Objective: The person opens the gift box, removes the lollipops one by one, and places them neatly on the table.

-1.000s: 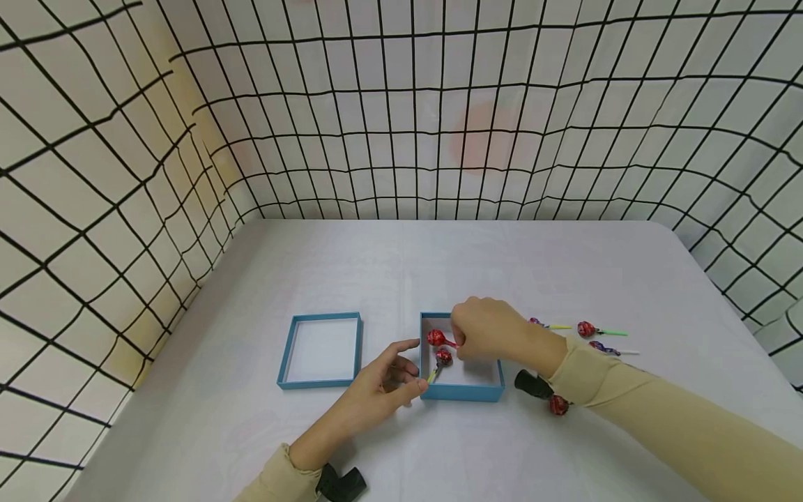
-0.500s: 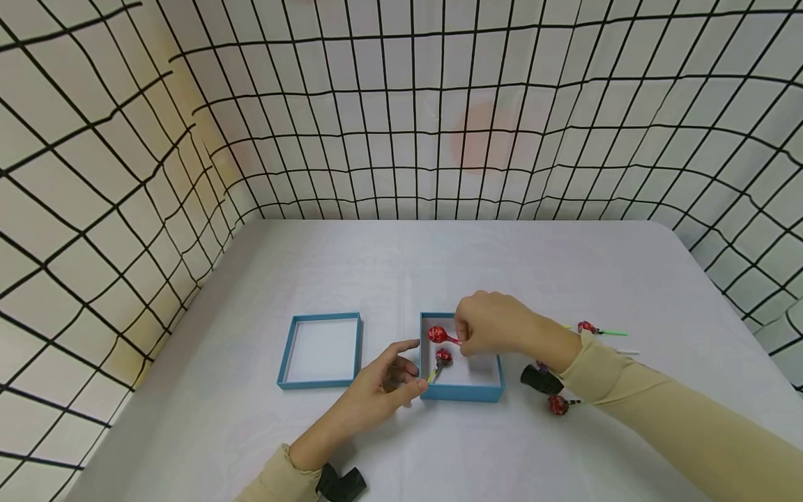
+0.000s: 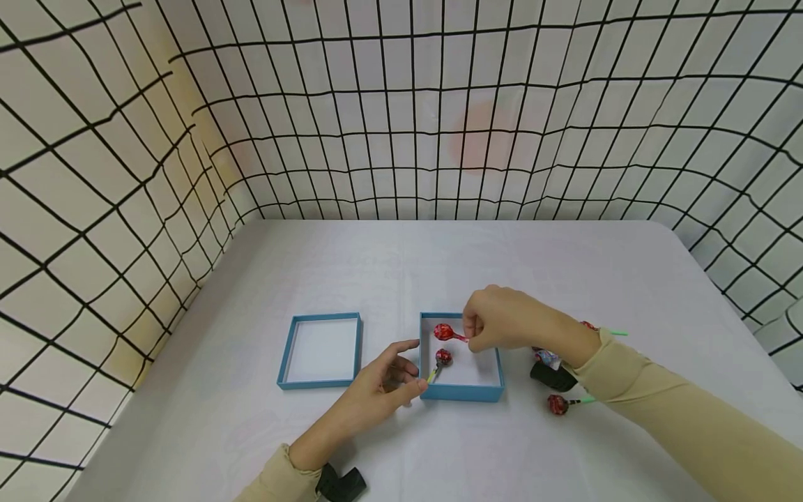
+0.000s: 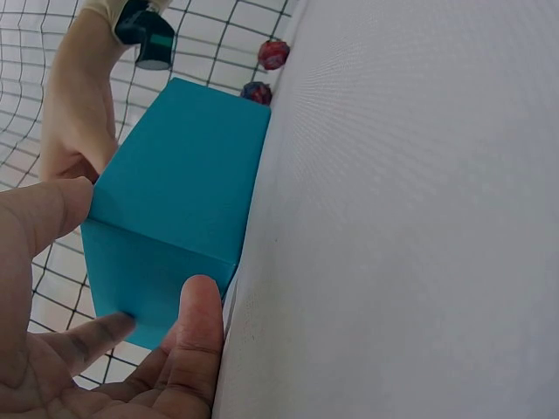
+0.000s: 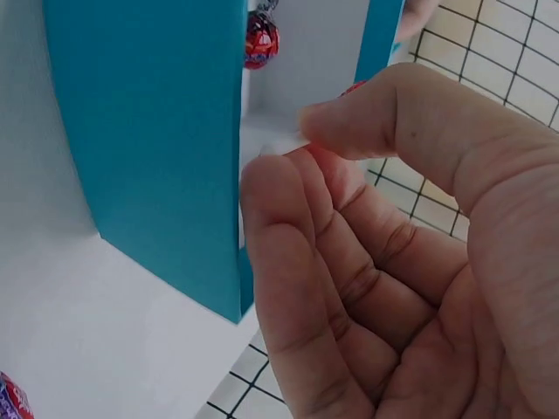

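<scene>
A blue box (image 3: 462,393) with a pale inside stands uncovered on the white table. Its left wall and near left corner are touched by the fingers and thumb of my left hand (image 3: 378,385), which are spread and slightly bent. Over the box, my right hand (image 3: 509,319) pinches the stick of a red-wrapped lollipop (image 3: 442,332), whose head points left. Another lollipop, dark red with a yellow stick (image 3: 443,358), lies inside by the left wall. In the right wrist view, my thumb and fingertips (image 5: 327,127) meet on the stick, and the lollipop's head is mostly hidden.
Left of the box lies a blue-rimmed lid (image 3: 287,354), inner side up. Several lollipops lie to the right, partly hidden by my right arm; one is a dark red lollipop (image 3: 557,404) with a green stick. Black netting (image 3: 401,132) surrounds the table's back and sides.
My right hand has moved slightly right and away from me with the red lollipop. My left hand, the box and the lid have stayed put.
</scene>
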`<move>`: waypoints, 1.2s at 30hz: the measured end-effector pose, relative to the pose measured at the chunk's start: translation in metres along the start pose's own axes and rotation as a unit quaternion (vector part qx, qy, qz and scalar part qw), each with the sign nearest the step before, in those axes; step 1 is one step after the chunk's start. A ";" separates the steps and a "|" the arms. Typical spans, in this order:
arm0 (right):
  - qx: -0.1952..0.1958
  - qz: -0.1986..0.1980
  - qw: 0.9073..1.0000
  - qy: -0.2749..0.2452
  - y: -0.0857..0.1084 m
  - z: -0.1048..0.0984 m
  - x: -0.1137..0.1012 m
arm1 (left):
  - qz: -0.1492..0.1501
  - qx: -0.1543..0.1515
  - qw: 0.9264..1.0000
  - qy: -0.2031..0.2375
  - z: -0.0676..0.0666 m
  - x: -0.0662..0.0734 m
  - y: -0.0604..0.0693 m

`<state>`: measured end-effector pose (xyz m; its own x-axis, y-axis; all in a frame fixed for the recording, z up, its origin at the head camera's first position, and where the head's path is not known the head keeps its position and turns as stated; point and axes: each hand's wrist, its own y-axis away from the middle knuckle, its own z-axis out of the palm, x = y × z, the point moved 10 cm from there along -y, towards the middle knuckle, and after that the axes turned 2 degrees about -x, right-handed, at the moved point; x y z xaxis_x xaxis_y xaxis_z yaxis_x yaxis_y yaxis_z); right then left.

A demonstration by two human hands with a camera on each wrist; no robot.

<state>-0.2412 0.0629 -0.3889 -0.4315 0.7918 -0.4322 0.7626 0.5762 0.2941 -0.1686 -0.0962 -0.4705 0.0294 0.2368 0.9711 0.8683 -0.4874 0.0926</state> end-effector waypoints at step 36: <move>0.002 -0.014 0.998 -0.054 0.039 -0.025 0.041 | 0.004 -0.004 1.000 -0.006 0.000 0.001 0.001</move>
<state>-0.2411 0.1231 -0.3735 -0.3988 0.7488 -0.5294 0.7525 0.5971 0.2778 -0.1674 -0.0961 -0.4691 0.0422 0.2428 0.9692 0.8644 -0.4953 0.0865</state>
